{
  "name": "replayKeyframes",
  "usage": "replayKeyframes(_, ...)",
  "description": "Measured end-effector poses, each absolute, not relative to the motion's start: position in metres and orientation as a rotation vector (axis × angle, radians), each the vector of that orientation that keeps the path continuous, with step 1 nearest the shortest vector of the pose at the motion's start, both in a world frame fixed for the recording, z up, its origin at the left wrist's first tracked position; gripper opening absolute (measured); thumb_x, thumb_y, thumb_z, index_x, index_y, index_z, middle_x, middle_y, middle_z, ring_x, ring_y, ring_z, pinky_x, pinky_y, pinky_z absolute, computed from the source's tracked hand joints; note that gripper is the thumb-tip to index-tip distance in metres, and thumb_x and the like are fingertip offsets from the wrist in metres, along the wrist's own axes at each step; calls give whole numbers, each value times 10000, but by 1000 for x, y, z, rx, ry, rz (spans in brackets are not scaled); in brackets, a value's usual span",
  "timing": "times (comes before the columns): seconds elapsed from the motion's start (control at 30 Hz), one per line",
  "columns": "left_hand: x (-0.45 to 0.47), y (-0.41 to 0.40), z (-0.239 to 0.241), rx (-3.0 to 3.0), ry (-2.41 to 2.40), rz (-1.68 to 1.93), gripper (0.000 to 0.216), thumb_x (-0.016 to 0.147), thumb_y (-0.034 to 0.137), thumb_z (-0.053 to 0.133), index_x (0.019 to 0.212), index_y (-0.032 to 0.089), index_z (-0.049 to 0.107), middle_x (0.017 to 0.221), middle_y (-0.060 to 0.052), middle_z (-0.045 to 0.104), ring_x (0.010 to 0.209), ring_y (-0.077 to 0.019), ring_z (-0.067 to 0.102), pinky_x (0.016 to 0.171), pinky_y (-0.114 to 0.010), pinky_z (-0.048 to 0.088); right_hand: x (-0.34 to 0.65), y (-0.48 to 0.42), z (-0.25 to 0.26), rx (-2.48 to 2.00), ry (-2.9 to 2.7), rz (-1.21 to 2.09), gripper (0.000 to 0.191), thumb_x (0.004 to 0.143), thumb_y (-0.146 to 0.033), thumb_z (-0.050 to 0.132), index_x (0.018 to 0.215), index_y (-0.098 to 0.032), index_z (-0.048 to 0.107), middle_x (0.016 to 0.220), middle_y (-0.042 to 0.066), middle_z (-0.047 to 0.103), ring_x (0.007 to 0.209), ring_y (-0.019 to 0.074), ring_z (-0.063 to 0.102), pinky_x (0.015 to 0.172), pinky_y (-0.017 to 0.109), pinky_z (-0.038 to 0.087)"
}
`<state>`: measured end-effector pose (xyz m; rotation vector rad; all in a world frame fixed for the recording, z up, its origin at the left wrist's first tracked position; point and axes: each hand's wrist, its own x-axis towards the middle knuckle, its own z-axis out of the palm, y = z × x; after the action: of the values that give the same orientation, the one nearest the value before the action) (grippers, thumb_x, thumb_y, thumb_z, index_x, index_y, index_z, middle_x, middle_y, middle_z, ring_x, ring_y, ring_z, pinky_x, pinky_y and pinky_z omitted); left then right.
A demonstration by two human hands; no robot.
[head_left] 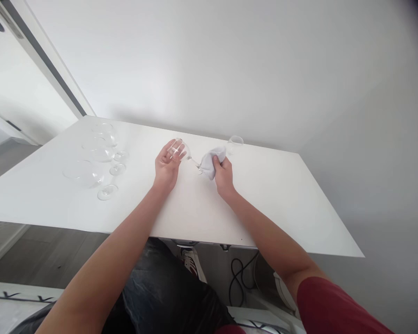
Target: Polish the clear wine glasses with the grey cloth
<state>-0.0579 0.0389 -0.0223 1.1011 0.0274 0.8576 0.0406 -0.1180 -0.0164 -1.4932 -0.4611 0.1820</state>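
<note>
The left hand [167, 163] is cradling the bowl of a clear, empty wine glass [179, 149], fingers loosely curled. The right hand [223, 174] is gripping a grey cloth [211, 162] around its stem. Another glass [234, 143] is standing just behind, and three empty glasses [97, 160] are lying on the white table [282, 199] to the left.

1. Table [271, 208] abuts the wall behind it; a door frame [48, 60] stands far left
2. Left hand [167, 166] and right hand [224, 175] over the table's middle, near each other
3. Wine glass [179, 149] lies sideways in the left hand, bowl left, stem running right into the cloth [211, 163] in the right hand
4. Another glass [234, 144] just behind the cloth
5. Three glasses [97, 160] lie on the table well left of the hands
6. Cables [238, 273] under the table
</note>
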Motion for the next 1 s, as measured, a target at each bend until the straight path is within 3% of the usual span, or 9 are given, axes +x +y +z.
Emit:
replayKeyframes(0.07,-59,39,-22,1085,11,873,656,794,515,871,1357,262,649,1593,-166,516,1470,-368,507,1168,-514,468,35,-116,-12,-1311,-454,404,397,927,-598,640,1095,-241,601,1008,42,694,927,194,656,771,309,554)
replayKeyframes(0.17,-60,35,-20,1122,-56,799,687,769,522,887,1366,284,645,1591,-161,517,1483,-377,487,1165,-527,474,27,-115,-4,-1070,-431,771,419,925,-613,647,1114,-248,563,911,22,672,727,161,629,621,278,542)
replayKeyframes(0.3,-61,30,-19,1161,-129,695,726,736,527,908,1374,308,640,1579,-150,526,1489,-381,479,1176,-531,469,26,-119,7,-1039,-317,1093,378,921,-575,638,955,-208,553,732,-1,579,493,93,400,426,219,343)
replayKeyframes(0.37,-59,30,-20,1171,-141,687,737,723,515,920,1374,314,638,1570,-147,535,1487,-380,482,1177,-527,473,25,-123,9,-1178,-322,961,365,913,-565,644,901,-217,533,677,-22,514,487,97,367,413,221,301)
replayKeyframes(0.5,-57,32,-20,1164,-130,757,727,751,552,888,1385,315,623,1596,-141,510,1497,-376,469,1173,-518,476,13,-128,9,-1466,-604,231,312,902,-508,684,882,-229,545,770,-7,518,667,137,481,550,241,428)
replayKeyframes(0.57,-56,34,-20,1158,-138,769,723,766,577,867,1392,317,617,1620,-140,483,1514,-382,444,1178,-523,466,9,-128,9,-1481,-698,133,297,887,-479,702,878,-224,550,796,-4,511,711,141,478,579,238,440)
replayKeyframes(0.8,-56,36,-26,1183,-191,706,656,786,480,886,1377,369,626,1612,-104,494,1512,-362,452,1185,-520,468,29,-123,11,-1063,-344,1095,260,879,-459,561,889,-209,488,700,-37,435,510,92,298,413,199,256)
replayKeyframes(0.87,-55,36,-26,1194,-188,708,653,795,471,882,1384,370,619,1613,-106,492,1515,-359,449,1181,-518,471,26,-125,11,-1176,-368,927,253,896,-464,545,882,-219,486,706,-33,440,524,103,325,427,204,284)
replayKeyframes(1.0,-56,36,-23,1191,-156,763,666,814,548,840,1404,358,597,1635,-119,463,1526,-377,427,1191,-551,444,10,-130,10,-1527,-661,172,238,922,-450,615,889,-234,520,779,-16,484,684,137,446,582,231,423)
